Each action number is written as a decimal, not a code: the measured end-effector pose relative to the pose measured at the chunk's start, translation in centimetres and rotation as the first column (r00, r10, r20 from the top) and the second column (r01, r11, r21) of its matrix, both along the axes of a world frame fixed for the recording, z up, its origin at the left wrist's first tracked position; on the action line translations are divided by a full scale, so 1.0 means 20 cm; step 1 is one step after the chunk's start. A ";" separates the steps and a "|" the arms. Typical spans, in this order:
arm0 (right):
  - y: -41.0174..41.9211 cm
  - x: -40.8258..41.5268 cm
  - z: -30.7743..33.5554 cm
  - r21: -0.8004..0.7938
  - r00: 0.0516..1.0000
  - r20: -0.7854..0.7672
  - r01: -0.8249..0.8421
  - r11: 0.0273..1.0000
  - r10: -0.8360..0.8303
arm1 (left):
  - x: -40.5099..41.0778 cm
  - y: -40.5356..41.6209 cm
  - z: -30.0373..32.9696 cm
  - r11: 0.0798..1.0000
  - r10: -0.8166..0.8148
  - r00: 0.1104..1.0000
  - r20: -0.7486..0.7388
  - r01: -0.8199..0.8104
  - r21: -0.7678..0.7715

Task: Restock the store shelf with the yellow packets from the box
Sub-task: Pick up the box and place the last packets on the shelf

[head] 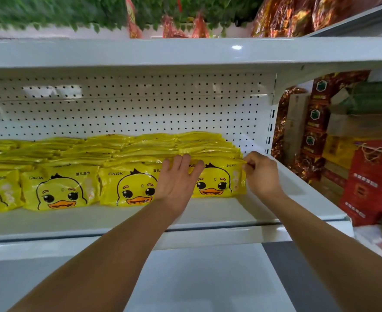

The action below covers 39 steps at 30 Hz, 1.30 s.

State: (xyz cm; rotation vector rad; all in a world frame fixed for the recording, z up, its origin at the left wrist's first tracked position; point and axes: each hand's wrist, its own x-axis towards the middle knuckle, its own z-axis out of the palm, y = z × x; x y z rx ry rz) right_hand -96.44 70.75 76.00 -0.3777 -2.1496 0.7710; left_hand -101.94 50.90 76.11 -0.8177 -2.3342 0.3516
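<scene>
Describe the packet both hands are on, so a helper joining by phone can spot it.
Find the white shelf with the pegboard back. Its front row of yellow duck packets ends at the right with this packet. Only it has the left hand across its face and the right hand pinching its right edge.

Yellow packets (57, 188): glossy plastic film, crinkled, w/ light glare on the duck print. Shelf (122, 219): smooth painted metal, white, semi-gloss, lamp reflections on the shelf above (185, 52). Back panel (129, 109): perforated sheet metal, matt white. Red wrappers (282, 16) up top: shiny foil-like. Red bag (369, 183) at right looks like matt paper
</scene>
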 end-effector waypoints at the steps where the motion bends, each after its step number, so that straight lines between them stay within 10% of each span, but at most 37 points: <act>1: 0.00 -0.01 -0.01 0.020 1.000 -0.015 0.010 1.000 -0.010 | 0.00 0.00 0.00 1.000 0.005 1.000 -0.017 -0.005 0.007; 8: -0.02 0.07 0.02 -0.299 0.981 0.171 -0.042 0.953 0.097 | 0.05 -0.01 0.03 1.000 -0.015 0.999 -0.032 0.016 0.022; 12: -0.07 0.11 -0.01 -0.052 0.893 0.450 0.016 0.999 0.009 | 0.09 -0.05 0.04 0.999 -0.010 0.999 -0.039 0.008 -0.045; 23: -0.19 0.20 0.05 0.429 0.871 0.372 0.145 0.892 -0.320 | 0.15 -0.21 0.09 0.994 -0.030 1.000 -0.005 0.029 -0.101; 39: -1.11 0.46 0.06 0.564 0.883 0.458 -0.199 0.802 -0.104 | 0.50 -1.13 0.07 0.972 0.231 0.965 0.128 -0.224 -0.064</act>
